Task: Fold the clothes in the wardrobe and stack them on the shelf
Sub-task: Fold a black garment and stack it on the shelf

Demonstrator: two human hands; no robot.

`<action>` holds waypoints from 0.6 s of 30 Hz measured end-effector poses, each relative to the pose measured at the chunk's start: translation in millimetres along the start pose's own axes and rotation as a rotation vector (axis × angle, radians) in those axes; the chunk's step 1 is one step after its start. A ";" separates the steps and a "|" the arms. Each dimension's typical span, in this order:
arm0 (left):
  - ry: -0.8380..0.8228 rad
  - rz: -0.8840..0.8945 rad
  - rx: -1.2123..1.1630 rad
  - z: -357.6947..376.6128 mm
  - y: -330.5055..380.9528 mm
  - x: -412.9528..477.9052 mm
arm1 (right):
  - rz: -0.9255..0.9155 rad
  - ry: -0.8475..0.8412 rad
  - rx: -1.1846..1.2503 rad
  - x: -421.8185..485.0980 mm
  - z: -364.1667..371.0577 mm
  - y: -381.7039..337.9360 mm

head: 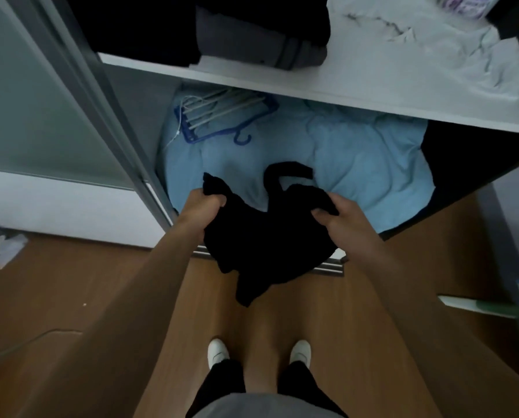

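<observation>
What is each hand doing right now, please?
Left hand: closed, gripping one edge of the black garment.
Right hand: closed, gripping the garment's other edge.

Probably a home bedroom: wardrobe shelf (pixel 282 82) with clothes, wooden floor (pixel 71 297).
</observation>
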State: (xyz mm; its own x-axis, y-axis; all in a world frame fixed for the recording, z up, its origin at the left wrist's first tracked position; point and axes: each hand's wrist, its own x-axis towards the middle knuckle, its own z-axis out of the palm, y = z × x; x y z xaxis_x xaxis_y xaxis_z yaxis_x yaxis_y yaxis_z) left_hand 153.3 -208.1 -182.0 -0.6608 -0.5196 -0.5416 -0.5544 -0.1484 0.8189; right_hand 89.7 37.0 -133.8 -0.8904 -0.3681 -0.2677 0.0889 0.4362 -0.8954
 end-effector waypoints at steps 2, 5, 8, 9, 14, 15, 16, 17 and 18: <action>-0.016 -0.008 0.028 -1.0 -10.9 -2.7 | -0.046 -0.023 0.050 -4.0 -0.4 -9.7; -0.031 -0.032 -0.023 -3.4 -12.5 -8.2 | -0.125 -0.025 0.125 -6.4 -8.9 -28.5; -0.012 -0.056 -0.199 -8.5 3.0 -17.0 | -0.172 0.021 0.226 -9.0 -23.2 -40.8; -0.006 -0.046 -0.264 -9.9 10.1 -19.1 | -0.184 0.051 0.248 -10.0 -29.5 -42.5; 0.087 0.049 -0.603 -15.8 49.6 -20.2 | -0.150 0.334 0.625 -9.7 -78.9 -44.6; 0.102 0.070 -0.637 -14.5 54.7 -20.4 | -0.136 0.361 0.695 -7.8 -89.0 -44.0; 0.101 0.091 -0.653 -11.7 58.9 -21.3 | -0.127 0.378 0.712 -6.1 -97.2 -42.8; 0.086 0.110 -0.663 -7.8 62.2 -23.2 | -0.120 0.394 0.679 -3.7 -102.5 -39.0; 0.062 0.121 -0.670 -4.0 65.5 -26.2 | -0.110 0.404 0.623 -2.0 -105.0 -33.7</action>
State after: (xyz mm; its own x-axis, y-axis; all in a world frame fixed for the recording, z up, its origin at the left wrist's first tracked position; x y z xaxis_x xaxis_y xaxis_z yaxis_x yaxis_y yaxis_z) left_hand 136.3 -207.6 -113.4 -0.6570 -0.6098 -0.4432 -0.0324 -0.5644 0.8248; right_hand 41.7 109.2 -65.8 -0.9927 -0.0005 -0.1206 0.1189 -0.1754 -0.9773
